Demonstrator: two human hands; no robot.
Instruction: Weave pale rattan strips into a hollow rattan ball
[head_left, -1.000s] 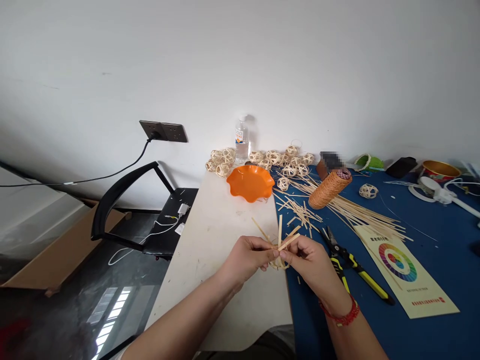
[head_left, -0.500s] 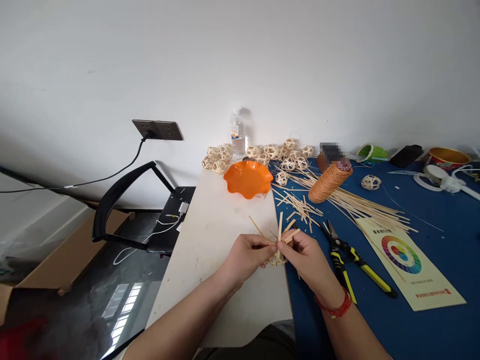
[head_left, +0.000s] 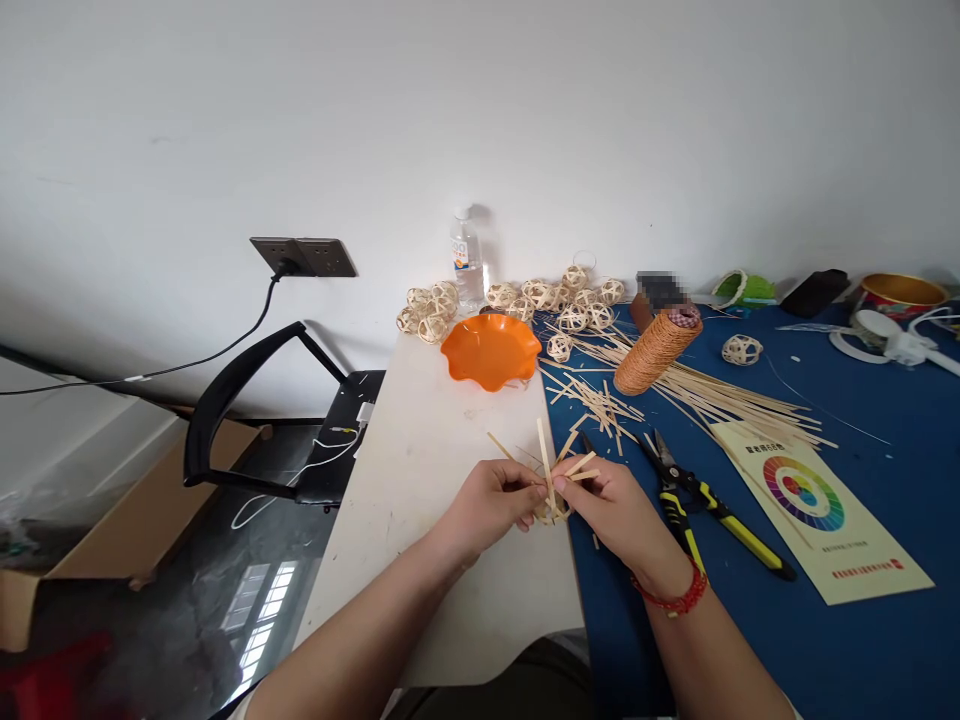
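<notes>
Two hands pinching a partly woven bamboo-strip ball

Nearest, the left hand and right hand grasp the woven ball between thumbs and fingers, loose strip ends rising above the fingertips. Right of the fingers lie yellow-and-black snips and a color-wheel booklet; beyond them, cut bamboo strips, a scalloped orange dish, then finished balls and a water bottle.
</notes>
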